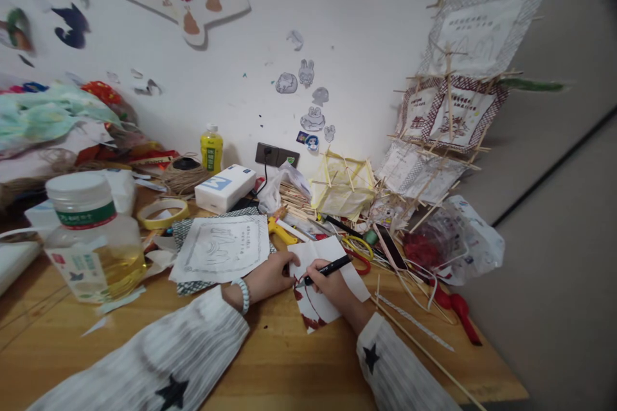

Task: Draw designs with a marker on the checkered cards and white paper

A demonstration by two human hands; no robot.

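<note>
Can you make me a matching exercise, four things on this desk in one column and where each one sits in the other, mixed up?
Things:
1. black pen
2. oil bottle
3. tape roll
4. white box

Places:
A. by the wall socket
B. in the right hand
C. far left, near the table edge
D. between bottle and box

Pairs: 1-B, 2-C, 3-D, 4-A

An oil bottle point(91, 241), tape roll point(162, 212), white box point(225, 187) and yellow scissors point(357, 248) clutter the wooden table point(299, 366).
</note>
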